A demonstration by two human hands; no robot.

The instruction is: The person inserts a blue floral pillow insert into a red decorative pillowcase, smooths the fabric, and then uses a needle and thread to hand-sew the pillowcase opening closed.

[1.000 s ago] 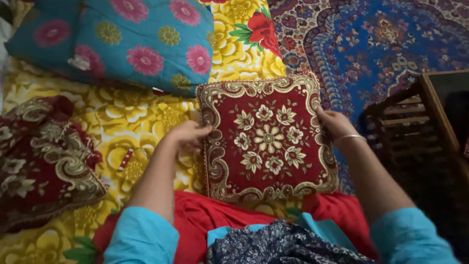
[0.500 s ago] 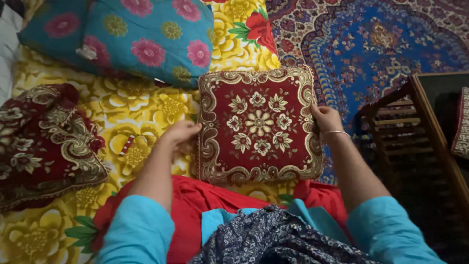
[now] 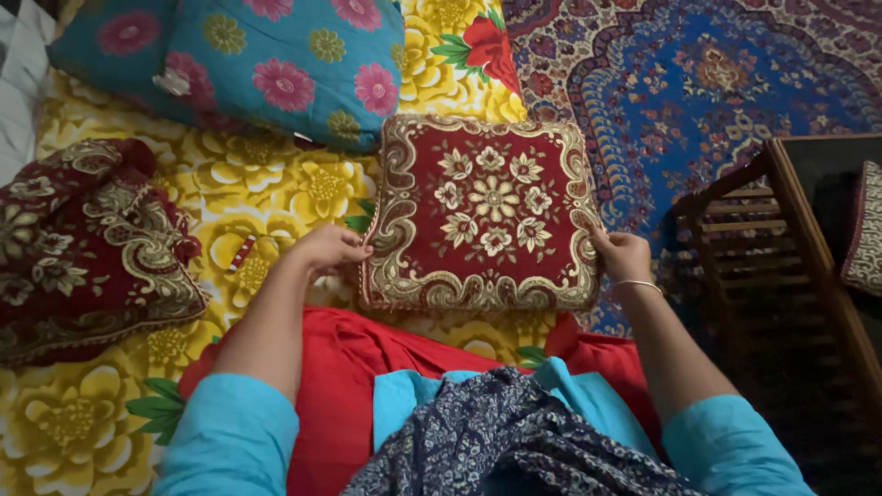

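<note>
Hands gripped red cushion (image 3: 482, 213): left hand (image 3: 333, 250) pinched near-left edge, right hand (image 3: 623, 255) clamped right edge. Even pull best, keeping cushion flat on bedsheet (image 3: 266, 197).

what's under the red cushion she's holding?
The red and gold cushion lies mostly on the yellow floral sheet, its right edge over the blue patterned carpet. Left hand and right hand grip its sides. Whatever is directly beneath is covered.

Single head view; looks steeply down from above the person's lap, close over the bed (image 3: 276, 197); floor rug (image 3: 726, 83) fills upper right.
</note>
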